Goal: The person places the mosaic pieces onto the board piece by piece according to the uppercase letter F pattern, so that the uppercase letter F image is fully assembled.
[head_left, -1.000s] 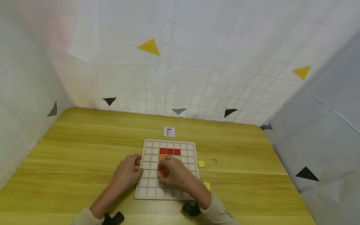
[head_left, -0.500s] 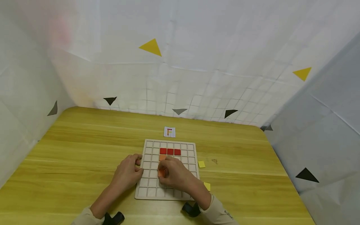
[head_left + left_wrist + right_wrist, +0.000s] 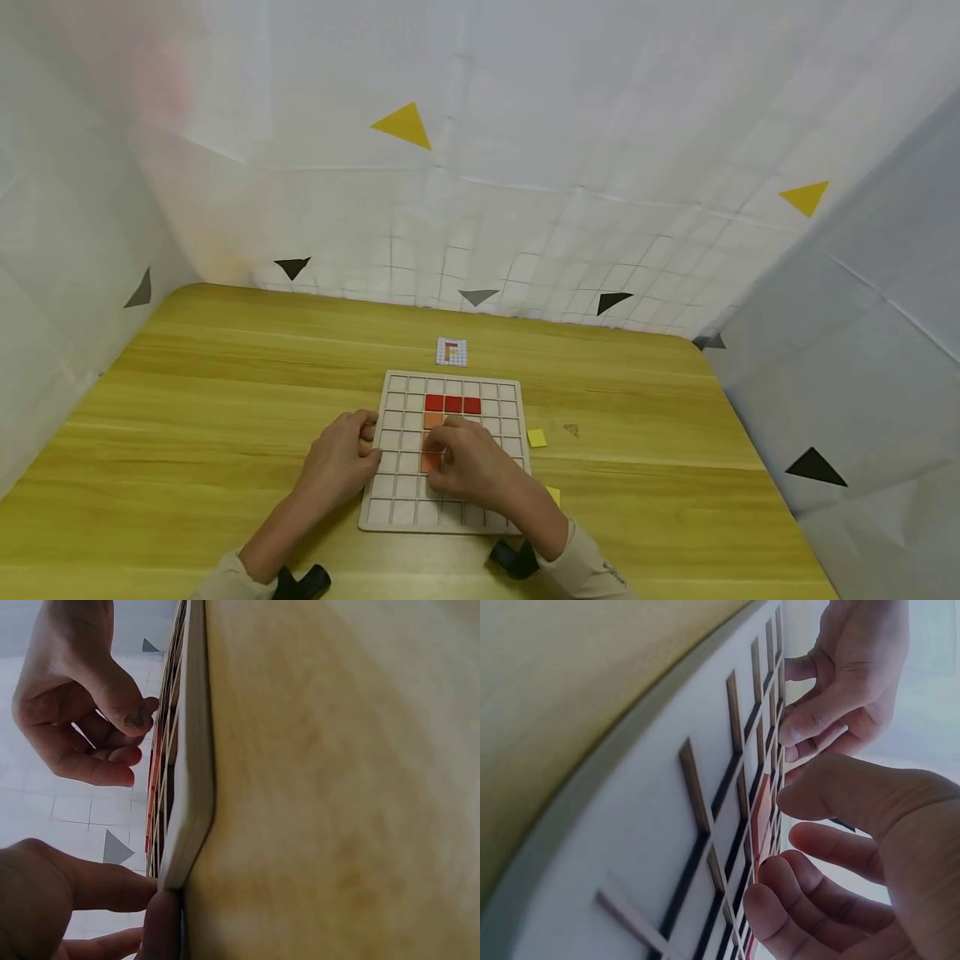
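Note:
A pale wooden grid board [image 3: 386,486] lies on the table. My left hand [image 3: 337,458] is at its left side; the left wrist view shows thumb and finger pinching the board's edge [image 3: 196,772]. Over the board, my right hand [image 3: 472,467] hovers with fingers loosely bent and thumb apart from them. Just by its fingertips an orange tile [image 3: 431,462] lies in a cell, partly covered by the hand. Farther up the same column is another orange tile [image 3: 433,421], below a row of red tiles [image 3: 453,405]. The cells between the orange tiles are partly hidden.
Behind the board lies a small card [image 3: 452,351] printed with a grid pattern. Yellow tiles [image 3: 537,438] lie right of the board, one partly behind the right forearm. White sheeting [image 3: 480,208] with triangle markers walls in the wooden table [image 3: 225,358].
My right fingers have loosened and drawn slightly right from the orange tile, which now shows flatter and more fully in its cell. My left hand has stayed at the board's edge.

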A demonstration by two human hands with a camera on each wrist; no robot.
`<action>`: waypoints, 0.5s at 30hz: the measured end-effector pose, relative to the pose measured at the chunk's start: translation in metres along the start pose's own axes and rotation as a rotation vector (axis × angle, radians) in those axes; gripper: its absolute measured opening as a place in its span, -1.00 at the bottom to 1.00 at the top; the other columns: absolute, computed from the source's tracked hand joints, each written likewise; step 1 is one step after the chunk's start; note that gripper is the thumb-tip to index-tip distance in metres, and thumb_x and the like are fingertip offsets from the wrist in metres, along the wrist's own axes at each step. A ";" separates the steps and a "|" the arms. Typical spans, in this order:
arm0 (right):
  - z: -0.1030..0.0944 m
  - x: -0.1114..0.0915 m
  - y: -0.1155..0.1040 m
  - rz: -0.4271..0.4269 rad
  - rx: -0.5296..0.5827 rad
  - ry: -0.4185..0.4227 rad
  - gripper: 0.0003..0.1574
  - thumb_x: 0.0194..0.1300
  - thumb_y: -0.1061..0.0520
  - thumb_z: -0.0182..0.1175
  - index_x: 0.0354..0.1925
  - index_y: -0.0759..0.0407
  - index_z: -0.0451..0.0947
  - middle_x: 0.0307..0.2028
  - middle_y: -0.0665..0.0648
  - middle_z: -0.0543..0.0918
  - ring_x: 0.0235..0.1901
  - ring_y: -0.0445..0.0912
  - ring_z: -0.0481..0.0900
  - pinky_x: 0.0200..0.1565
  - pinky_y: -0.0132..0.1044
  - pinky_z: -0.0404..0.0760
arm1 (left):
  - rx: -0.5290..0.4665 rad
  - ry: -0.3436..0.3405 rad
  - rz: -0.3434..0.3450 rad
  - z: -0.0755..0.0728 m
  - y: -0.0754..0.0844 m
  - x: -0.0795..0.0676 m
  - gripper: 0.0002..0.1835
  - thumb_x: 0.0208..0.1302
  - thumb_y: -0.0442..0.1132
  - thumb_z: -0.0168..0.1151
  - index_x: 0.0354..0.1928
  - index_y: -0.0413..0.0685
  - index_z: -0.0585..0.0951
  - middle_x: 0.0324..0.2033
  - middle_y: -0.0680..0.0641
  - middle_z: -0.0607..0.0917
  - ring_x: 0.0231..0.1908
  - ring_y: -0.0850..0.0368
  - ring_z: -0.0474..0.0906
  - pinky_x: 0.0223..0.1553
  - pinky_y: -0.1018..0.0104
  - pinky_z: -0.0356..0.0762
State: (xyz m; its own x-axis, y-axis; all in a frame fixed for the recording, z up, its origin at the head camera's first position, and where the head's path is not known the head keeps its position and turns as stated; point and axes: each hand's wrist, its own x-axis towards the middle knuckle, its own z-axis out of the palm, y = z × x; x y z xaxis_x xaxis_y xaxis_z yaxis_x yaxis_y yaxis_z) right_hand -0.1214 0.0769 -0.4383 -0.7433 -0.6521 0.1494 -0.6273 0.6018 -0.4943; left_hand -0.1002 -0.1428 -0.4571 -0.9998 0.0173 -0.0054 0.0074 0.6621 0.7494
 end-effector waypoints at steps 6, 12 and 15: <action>-0.005 -0.004 0.002 -0.010 0.010 0.009 -0.76 0.03 0.27 0.42 -0.26 0.13 0.67 -0.32 -0.01 0.61 -0.34 -0.17 0.55 -0.33 -0.48 0.48 | 0.005 -0.007 0.003 0.000 0.000 -0.001 -0.53 0.13 -0.42 0.33 0.13 -0.34 0.57 -0.24 -0.07 0.59 -0.31 0.12 0.56 -0.29 0.16 0.52; -0.015 -0.010 0.008 -0.007 0.009 0.015 -0.73 0.05 0.25 0.41 -0.20 0.17 0.67 -0.28 0.05 0.61 -0.34 -0.16 0.57 -0.31 -0.46 0.51 | 0.000 -0.012 0.003 -0.001 0.001 -0.001 -0.52 0.13 -0.42 0.33 0.14 -0.35 0.56 -0.24 -0.08 0.58 -0.31 0.11 0.56 -0.30 0.17 0.52; -0.019 -0.015 0.012 0.018 0.011 0.012 -0.72 0.06 0.25 0.40 -0.18 0.20 0.67 -0.27 0.06 0.61 -0.34 -0.14 0.58 -0.30 -0.44 0.53 | 0.004 -0.012 0.004 -0.001 0.001 -0.001 -0.52 0.13 -0.42 0.32 0.14 -0.34 0.55 -0.24 -0.07 0.57 -0.32 0.11 0.55 -0.31 0.18 0.50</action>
State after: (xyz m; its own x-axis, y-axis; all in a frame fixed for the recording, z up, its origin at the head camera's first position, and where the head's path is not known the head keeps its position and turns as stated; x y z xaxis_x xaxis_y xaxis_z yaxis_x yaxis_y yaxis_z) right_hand -0.1226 0.1027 -0.4298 -0.7571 -0.6357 0.1508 -0.6114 0.6080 -0.5064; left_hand -0.0992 -0.1434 -0.4556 -0.9995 0.0294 -0.0104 0.0118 0.6647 0.7470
